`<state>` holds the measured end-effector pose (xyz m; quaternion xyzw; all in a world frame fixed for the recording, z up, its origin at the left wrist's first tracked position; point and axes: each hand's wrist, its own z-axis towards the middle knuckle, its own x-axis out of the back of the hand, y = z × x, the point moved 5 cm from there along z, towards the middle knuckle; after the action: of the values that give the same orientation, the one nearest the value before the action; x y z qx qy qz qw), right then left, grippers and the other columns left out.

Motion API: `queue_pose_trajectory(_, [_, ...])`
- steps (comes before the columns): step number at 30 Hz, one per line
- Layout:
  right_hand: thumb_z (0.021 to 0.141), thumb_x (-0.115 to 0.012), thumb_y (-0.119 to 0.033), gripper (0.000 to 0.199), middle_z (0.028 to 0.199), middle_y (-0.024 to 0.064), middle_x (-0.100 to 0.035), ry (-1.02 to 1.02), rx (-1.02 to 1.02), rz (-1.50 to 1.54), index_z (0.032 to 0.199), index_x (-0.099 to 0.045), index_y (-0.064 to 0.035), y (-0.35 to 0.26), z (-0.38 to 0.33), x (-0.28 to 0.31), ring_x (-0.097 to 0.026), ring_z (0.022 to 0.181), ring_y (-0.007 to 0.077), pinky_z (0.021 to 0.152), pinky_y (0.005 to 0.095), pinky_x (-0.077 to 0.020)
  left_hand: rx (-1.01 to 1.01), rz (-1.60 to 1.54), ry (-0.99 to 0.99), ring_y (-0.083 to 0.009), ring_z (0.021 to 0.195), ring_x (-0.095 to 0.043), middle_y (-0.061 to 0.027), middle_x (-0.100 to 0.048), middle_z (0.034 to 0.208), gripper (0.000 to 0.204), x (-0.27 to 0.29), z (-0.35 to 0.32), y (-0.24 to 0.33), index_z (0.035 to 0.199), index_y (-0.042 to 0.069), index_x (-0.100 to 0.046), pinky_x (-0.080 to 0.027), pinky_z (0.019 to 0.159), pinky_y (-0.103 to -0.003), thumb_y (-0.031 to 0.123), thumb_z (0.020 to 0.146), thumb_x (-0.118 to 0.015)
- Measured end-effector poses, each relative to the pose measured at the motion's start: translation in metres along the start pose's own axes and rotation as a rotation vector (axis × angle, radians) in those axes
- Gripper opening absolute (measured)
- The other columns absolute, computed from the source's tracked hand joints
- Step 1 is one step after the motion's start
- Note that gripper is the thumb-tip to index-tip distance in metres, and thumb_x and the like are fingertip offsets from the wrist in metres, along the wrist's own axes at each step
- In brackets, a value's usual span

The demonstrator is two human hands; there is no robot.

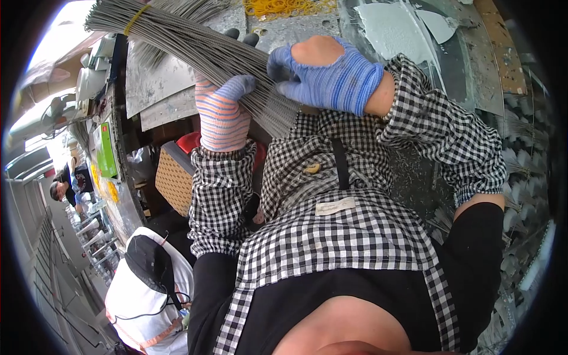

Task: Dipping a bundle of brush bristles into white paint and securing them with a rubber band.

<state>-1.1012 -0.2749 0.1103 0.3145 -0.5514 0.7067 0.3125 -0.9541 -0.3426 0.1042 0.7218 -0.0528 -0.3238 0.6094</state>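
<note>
A long bundle of thin grey rods (195, 44), tied near its far end with a yellow band, slants from the upper left down toward my chest. My left hand (222, 112), in a pink and blue striped glove, grips the bundle from below. My right hand (325, 74), in a blue knit glove, closes over the bundle's near end. Both forearms wear black-and-white checked sleeve covers, and a checked apron (337, 231) covers my front.
A grey metal worktable (307, 26) lies ahead with a pile of yellow rubber bands (284, 7) at its far edge. Several bundled items stack at the right (523, 165). A woven seat (174, 177) stands left. Another person in white with a black cap (148, 266) works at lower left.
</note>
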Motion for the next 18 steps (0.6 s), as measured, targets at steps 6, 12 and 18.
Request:
queue_pose_trajectory(6, [0.088,-0.069,-0.031,0.030,0.085,0.0142,-0.072,0.101,0.035,-0.085,0.108,-0.066,-0.0086,0.016,-0.004,0.009,-0.071,0.077,0.0303,0.074,0.0391,-0.0576,-0.041,-0.008,-0.075,-0.0239,0.108,-0.066,-0.0171,-0.062,0.129,0.066,-0.017,0.020,-0.001,0.142,0.001,-0.044,-0.061,0.087,-0.032,-0.015,0.079,-0.056])
queue_pose_trajectory(12, [0.086,-0.072,-0.035,0.033,0.083,0.0137,-0.071,0.246,0.024,-0.196,0.109,-0.065,-0.0130,0.029,0.001,0.019,-0.072,0.077,0.0325,0.070,0.0438,-0.0597,-0.167,0.030,-0.168,-0.0318,0.118,-0.062,-0.0239,-0.057,0.135,0.071,-0.033,0.041,0.005,0.140,-0.004,-0.046,-0.058,0.097,-0.039,-0.016,0.071,-0.057])
queue_pose_trajectory(18, [0.084,-0.073,-0.028,0.032,0.085,0.0104,-0.071,0.257,0.032,-0.068,0.107,-0.065,-0.0078,0.043,0.012,0.037,-0.070,0.078,0.0251,0.074,0.0374,-0.0576,-0.270,0.100,-0.118,-0.0287,0.114,-0.065,-0.0210,-0.063,0.127,0.061,-0.044,0.058,0.015,0.136,-0.004,-0.051,-0.059,0.094,-0.038,-0.014,0.076,-0.060])
